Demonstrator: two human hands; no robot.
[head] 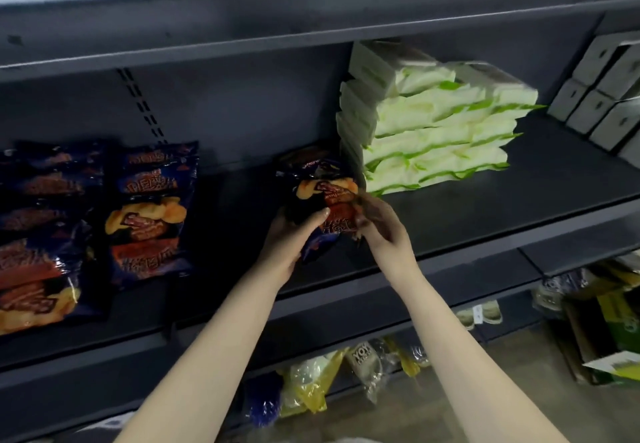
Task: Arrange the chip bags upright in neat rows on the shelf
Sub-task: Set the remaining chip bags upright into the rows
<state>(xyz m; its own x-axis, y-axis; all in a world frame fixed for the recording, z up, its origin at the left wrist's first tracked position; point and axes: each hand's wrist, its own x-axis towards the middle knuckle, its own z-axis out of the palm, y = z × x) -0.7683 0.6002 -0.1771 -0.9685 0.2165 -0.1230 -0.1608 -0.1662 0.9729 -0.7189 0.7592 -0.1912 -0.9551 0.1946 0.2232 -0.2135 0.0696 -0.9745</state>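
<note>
A dark blue chip bag point(320, 183) with orange chips printed on it stands on the grey shelf point(485, 207), leaning against the tissue stack. My left hand point(289, 238) grips its lower left side with the thumb across the front. My right hand point(381, 224) holds its lower right edge. Further left, a row of the same chip bags point(152, 207) stands upright, and another row of bags point(38, 234) fills the far left of the shelf.
White and green tissue packs point(436, 131) are stacked right of the held bag. Grey boxes point(602, 96) sit at the far right. Below the shelf are yellow packets point(311, 383) and a cardboard box point(609, 331) on the floor.
</note>
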